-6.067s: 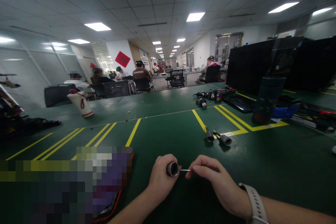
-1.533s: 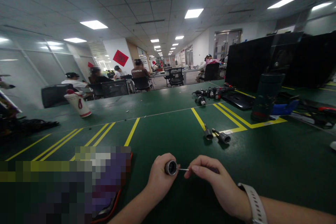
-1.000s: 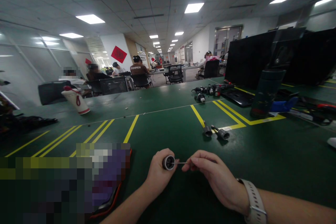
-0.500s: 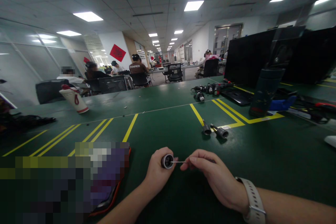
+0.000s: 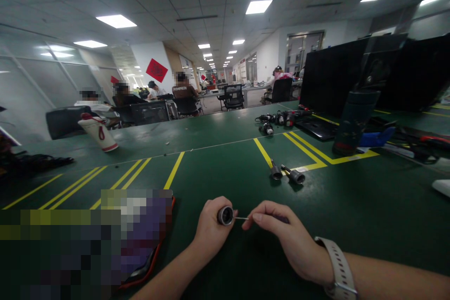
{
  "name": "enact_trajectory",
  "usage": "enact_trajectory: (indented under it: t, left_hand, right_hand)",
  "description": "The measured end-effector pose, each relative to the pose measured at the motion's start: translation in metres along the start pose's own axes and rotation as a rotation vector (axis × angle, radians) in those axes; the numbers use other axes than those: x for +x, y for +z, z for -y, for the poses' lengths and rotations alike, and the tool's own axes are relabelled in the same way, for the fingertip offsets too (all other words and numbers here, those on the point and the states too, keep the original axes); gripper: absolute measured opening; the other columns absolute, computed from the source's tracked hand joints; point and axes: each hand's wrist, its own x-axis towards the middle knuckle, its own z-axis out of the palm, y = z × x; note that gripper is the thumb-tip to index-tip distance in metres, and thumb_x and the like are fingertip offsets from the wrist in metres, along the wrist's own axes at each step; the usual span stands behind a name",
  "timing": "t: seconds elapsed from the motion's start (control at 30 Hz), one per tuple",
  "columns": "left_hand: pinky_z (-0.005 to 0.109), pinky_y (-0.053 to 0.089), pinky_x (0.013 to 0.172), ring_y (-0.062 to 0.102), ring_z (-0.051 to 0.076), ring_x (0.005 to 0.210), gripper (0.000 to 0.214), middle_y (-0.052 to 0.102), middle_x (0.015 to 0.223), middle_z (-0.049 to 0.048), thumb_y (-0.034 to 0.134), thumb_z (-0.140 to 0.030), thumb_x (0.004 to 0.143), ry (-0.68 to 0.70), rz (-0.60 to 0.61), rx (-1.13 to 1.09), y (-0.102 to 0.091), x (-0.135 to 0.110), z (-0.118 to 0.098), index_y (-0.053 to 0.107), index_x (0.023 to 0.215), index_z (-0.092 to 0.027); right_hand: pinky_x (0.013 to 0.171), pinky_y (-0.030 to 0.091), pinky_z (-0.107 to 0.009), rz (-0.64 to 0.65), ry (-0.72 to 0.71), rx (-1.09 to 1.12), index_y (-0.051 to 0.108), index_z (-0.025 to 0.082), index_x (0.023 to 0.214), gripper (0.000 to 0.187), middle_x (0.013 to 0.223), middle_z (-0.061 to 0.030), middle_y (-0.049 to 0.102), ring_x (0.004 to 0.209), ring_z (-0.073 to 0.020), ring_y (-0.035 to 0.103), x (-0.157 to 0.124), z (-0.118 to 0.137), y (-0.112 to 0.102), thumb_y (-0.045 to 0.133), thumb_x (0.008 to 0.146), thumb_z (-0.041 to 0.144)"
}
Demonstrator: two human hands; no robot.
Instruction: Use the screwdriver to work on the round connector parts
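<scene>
My left hand [image 5: 213, 225] is wrapped round a dark cylindrical part [image 5: 225, 215], its hollow round end facing me. The two parts lying farther off look much like it. In my right hand [image 5: 281, 227], fingers closed, is a thin-shafted tool, probably a screwdriver [image 5: 241, 218]; most of its dark handle is hidden in the palm. Its shaft points left and reaches the near side of the cylinder, close to the rim. Whether the tip touches, I cannot tell. On the green table beyond lie two dark cup-ended parts with stems [image 5: 276, 172].
At lower left lies a blurred-out item with an orange-red edge [image 5: 154, 258]. A white cup [image 5: 100, 135] stands left. Right are a dark bottle [image 5: 355, 122], black monitors [image 5: 333, 79] and a black tray-like object [image 5: 316, 129]. Several metal parts [image 5: 267, 128] lie at the back; people sit beyond.
The tool's shaft, which crossed the cylinder's open end before, now ends at its right side. The cylinder is turned slightly. Both hands stay in nearly the same place.
</scene>
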Motion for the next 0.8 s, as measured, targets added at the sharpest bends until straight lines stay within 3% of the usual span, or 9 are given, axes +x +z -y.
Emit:
enact_trajectory:
  t: [0.27,0.57,0.8]
  left_hand:
    - [0.024,0.035,0.053,0.045,0.013,0.056,0.02,0.045,0.059,-0.0032,0.057,-0.025,0.073,0.016,-0.003,-0.12,-0.0006,0.0003,0.0003,0.044,0.059,-0.02]
    - [0.026,0.036,0.057,0.049,0.016,0.059,0.019,0.049,0.06,-0.0019,0.055,-0.025,0.075,-0.001,0.0,0.015,-0.0007,0.0,-0.0005,0.046,0.059,-0.02]
    - [0.026,0.036,0.056,0.049,0.016,0.06,0.018,0.051,0.061,-0.001,0.055,-0.026,0.075,0.012,0.006,-0.002,-0.0037,-0.0014,-0.0047,0.047,0.06,-0.019]
  right_hand:
    - [0.086,0.036,-0.04,-0.007,0.069,0.168,0.065,0.016,0.072,0.014,0.078,-0.0066,0.072,0.086,-0.0235,0.06,0.0028,0.0012,0.002,0.059,0.076,0.027]
    - [0.079,0.039,-0.037,0.022,-0.035,-0.049,0.069,0.017,0.076,0.018,0.081,-0.0051,0.071,0.084,-0.0225,0.06,0.0001,-0.0016,-0.0023,0.058,0.081,0.03]
    - [0.085,0.036,-0.038,-0.003,0.041,0.094,0.067,0.016,0.07,0.015,0.078,-0.0061,0.072,0.086,-0.0223,0.059,0.002,0.0009,-0.0003,0.058,0.078,0.026]
